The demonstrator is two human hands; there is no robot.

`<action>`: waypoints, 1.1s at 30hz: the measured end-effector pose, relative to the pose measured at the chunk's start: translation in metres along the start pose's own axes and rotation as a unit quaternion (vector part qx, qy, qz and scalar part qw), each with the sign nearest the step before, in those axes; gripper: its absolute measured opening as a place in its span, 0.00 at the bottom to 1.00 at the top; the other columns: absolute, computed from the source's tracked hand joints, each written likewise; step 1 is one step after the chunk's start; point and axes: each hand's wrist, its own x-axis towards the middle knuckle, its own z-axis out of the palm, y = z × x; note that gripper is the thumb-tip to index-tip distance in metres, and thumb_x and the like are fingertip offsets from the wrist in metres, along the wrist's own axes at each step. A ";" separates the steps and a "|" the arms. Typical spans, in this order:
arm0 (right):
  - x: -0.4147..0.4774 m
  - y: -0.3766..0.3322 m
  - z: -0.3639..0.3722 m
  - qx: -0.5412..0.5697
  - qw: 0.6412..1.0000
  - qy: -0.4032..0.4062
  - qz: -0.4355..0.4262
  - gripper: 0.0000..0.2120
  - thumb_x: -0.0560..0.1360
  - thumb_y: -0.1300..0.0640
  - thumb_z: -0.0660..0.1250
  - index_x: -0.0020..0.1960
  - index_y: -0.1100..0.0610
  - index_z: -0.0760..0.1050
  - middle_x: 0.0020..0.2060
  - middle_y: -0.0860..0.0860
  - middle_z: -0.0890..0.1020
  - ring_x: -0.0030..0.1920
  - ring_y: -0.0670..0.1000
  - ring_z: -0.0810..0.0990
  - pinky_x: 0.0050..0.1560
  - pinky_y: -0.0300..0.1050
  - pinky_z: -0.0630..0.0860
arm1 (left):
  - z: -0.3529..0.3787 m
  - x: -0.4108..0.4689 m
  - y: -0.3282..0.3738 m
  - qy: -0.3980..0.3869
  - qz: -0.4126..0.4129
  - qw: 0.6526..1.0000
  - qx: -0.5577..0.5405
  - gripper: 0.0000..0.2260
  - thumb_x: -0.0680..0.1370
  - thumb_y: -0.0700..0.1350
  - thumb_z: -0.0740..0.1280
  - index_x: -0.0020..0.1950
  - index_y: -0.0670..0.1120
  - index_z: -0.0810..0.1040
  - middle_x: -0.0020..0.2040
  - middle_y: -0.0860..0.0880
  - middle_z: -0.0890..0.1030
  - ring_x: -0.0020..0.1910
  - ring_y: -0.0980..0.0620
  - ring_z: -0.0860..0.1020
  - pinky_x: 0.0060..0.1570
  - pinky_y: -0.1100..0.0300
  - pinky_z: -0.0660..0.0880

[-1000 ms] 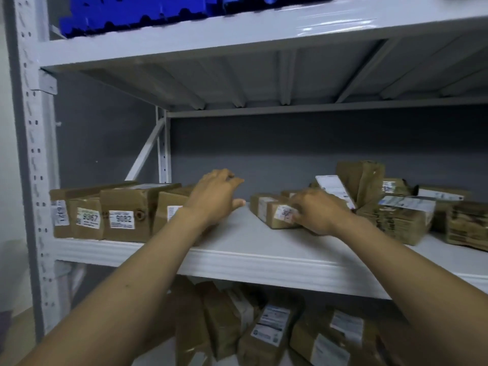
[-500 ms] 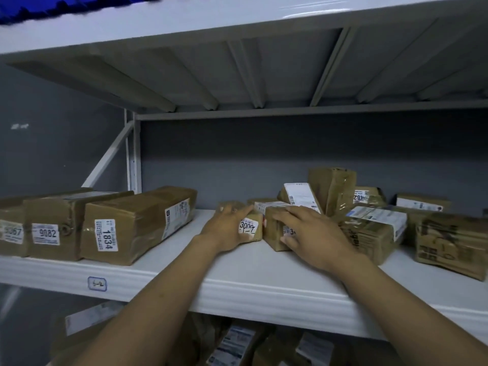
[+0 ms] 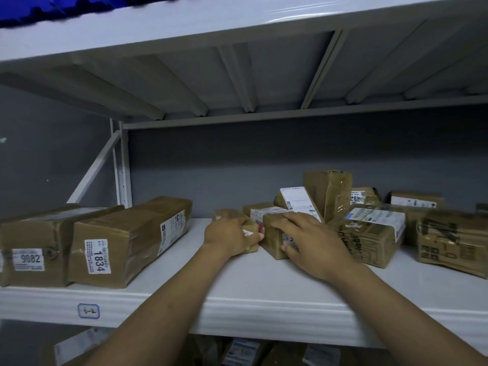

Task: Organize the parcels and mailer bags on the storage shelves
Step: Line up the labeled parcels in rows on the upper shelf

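On a white shelf [image 3: 211, 281], grey wall [image 3: 211, 159] behind, left grip [image 3: 227, 237] clasps a small parcel [image 3: 252, 231], right grip [image 3: 311, 241] a larger parcel [image 3: 273, 233].

We see box 9082 [image 3: 31, 249], box 1834 [image 3: 126, 241] left on shelf [image 3: 184, 278], box pile [image 3: 375, 233] right, left small box [image 3: 226, 214] and right small box [image 3: 273, 240] between.

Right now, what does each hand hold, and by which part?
Left hand grips a small parcel over its top; right hand grips the neighbouring parcel by top and front.
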 end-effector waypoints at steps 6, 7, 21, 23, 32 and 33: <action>0.002 -0.004 -0.002 0.025 1.000 0.001 -0.007 0.25 0.76 0.51 0.65 0.72 0.42 0.66 0.72 0.45 0.66 0.73 0.50 0.62 0.70 0.46 0.62 | -0.010 -0.014 -0.015 0.062 -0.035 0.994 -0.085 0.23 0.70 0.59 0.69 0.65 0.56 0.76 0.65 0.47 0.72 0.58 0.44 0.77 0.54 0.57 0.73; 0.002 -0.008 -0.003 0.046 0.999 0.026 -0.006 0.22 0.76 0.53 0.66 0.69 0.45 0.70 0.70 0.47 0.69 0.72 0.51 0.64 0.70 0.46 0.61 | -0.012 -0.019 -0.021 0.079 -0.040 0.990 -0.108 0.26 0.70 0.58 0.70 0.66 0.56 0.74 0.67 0.46 0.69 0.60 0.44 0.76 0.57 0.56 0.72; 0.023 -0.100 -0.007 0.507 0.855 -0.030 0.101 0.24 0.76 0.48 0.68 0.70 0.41 0.68 0.66 0.42 0.72 0.66 0.43 0.71 0.69 0.48 0.69 | -0.063 -0.101 -0.070 0.119 0.177 0.960 -0.182 0.47 0.65 0.47 0.75 0.75 0.66 0.51 0.70 0.57 0.65 0.68 0.53 0.64 0.68 0.56 0.64; 0.020 -0.100 -0.006 0.483 0.870 -0.074 0.065 0.29 0.68 0.39 0.70 0.67 0.32 0.66 0.69 0.41 0.70 0.67 0.44 0.70 0.68 0.53 0.70 | -0.060 -0.110 -0.074 0.096 0.185 0.957 -0.201 0.49 0.65 0.47 0.78 0.75 0.67 0.49 0.70 0.58 0.60 0.69 0.55 0.63 0.67 0.60 0.65; 0.005 -0.102 -0.001 0.363 0.930 -0.040 0.043 0.22 0.68 0.42 0.73 0.59 0.36 0.69 0.63 0.42 0.72 0.57 0.49 0.77 0.58 0.54 0.77 | -0.046 -0.117 -0.086 0.067 0.091 0.963 -0.243 0.36 0.68 0.47 0.78 0.72 0.56 0.66 0.66 0.53 0.74 0.60 0.57 0.74 0.62 0.56 0.75; 0.005 -0.104 -0.002 0.339 0.940 -0.038 0.031 0.23 0.70 0.44 0.72 0.62 0.37 0.68 0.65 0.42 0.70 0.61 0.48 0.75 0.62 0.53 0.74 | -0.049 -0.118 -0.088 0.066 0.094 0.962 -0.249 0.34 0.68 0.46 0.77 0.71 0.57 0.68 0.65 0.54 0.76 0.59 0.58 0.76 0.61 0.56 0.75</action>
